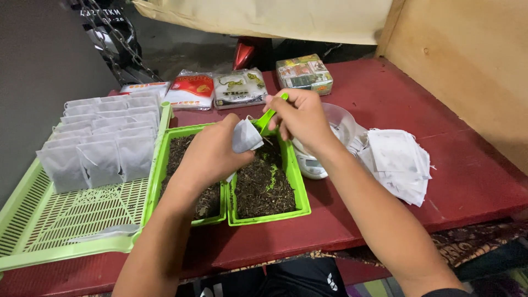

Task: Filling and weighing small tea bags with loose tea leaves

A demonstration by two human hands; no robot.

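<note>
My left hand [212, 151] holds a small white paper sachet [246, 136] above two green trays of dark loose tea. My right hand [300, 116] grips a green plastic scoop [268, 118], its tip tilted down at the sachet's mouth. The right green tray [297, 181] lies under both hands and the left green tray [159, 176] sits beside it. A small white scale with a clear bowl [335, 137] stands just behind my right wrist.
A pale green slotted basket [49, 220] at the left holds rows of filled white sachets [102, 140]. A pile of empty sachets [399, 162] lies at the right. Several packets [239, 87] and a box [305, 73] line the back of the red table [473, 181].
</note>
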